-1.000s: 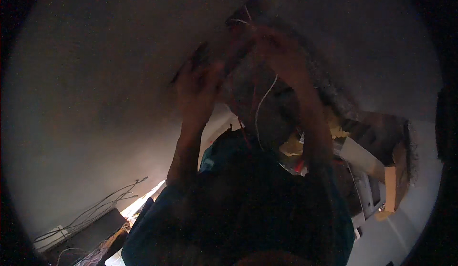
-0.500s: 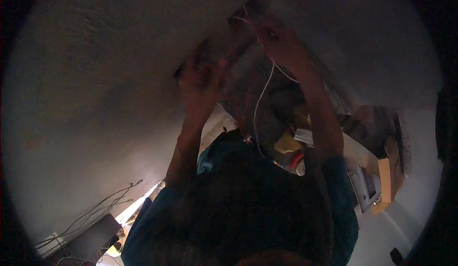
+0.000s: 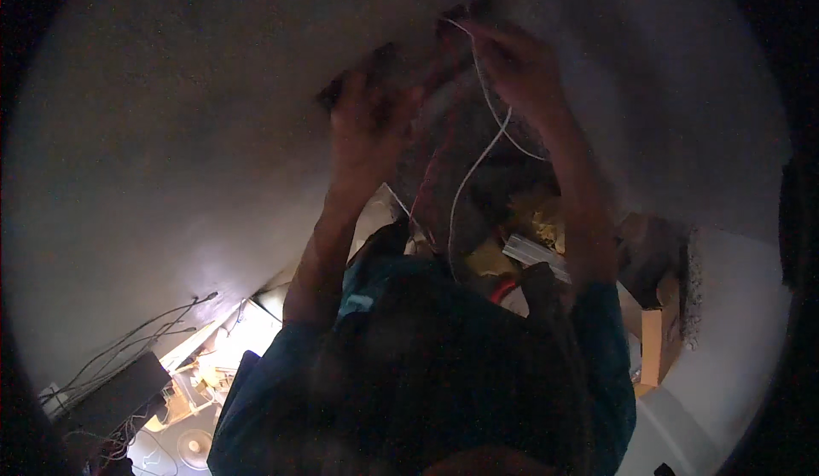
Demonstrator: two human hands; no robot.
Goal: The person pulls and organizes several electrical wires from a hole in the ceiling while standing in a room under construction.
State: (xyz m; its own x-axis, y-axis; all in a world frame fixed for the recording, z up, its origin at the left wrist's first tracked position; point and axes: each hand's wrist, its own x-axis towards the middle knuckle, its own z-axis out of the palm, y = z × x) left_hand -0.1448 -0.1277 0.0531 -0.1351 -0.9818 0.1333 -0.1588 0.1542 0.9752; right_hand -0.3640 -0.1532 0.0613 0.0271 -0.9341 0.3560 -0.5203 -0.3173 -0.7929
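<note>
Both hands have stayed raised at the pale ceiling, shifting only slightly around the dark opening since the earlier frame. From the head view, the left hand has its fingers curled at the edge of the opening; what it grips cannot be told in the dim light. Beside it, the right hand pinches a thin white wire, which hangs from the opening between the forearms.

cluttered floor with cables
</note>
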